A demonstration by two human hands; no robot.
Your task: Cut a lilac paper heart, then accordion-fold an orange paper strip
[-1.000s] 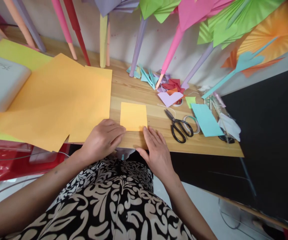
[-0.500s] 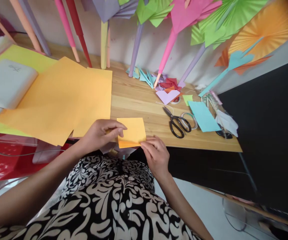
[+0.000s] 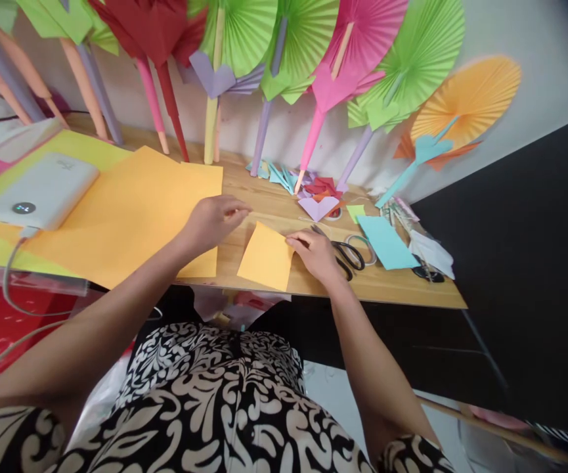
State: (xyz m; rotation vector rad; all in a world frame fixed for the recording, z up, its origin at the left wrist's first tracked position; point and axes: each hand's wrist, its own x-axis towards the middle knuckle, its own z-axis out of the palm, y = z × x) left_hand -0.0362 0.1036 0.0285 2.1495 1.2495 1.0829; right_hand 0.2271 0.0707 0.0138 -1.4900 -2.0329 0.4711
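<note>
A small orange paper square [image 3: 264, 257] lies turned like a diamond near the front edge of the wooden table [image 3: 274, 200]. My right hand [image 3: 316, 253] pinches its right corner, fingers closed on the paper. My left hand [image 3: 215, 220] hovers just left of the square's top corner, over the edge of the large orange sheets [image 3: 131, 210]. Its fingers are curled together and nothing shows in them. Black scissors [image 3: 349, 253] lie right behind my right hand.
A white power bank [image 3: 42, 190] with a cable rests on yellow paper at the left. Paper scraps [image 3: 313, 190], a blue sheet [image 3: 386, 242] and tape rings sit at the right. Paper fans on sticks [image 3: 308, 39] lean against the back wall.
The small square was lifted at the table edge by both hands, then turned and set farther in. My left hand let go and moved up-left. The camera tilted upward.
</note>
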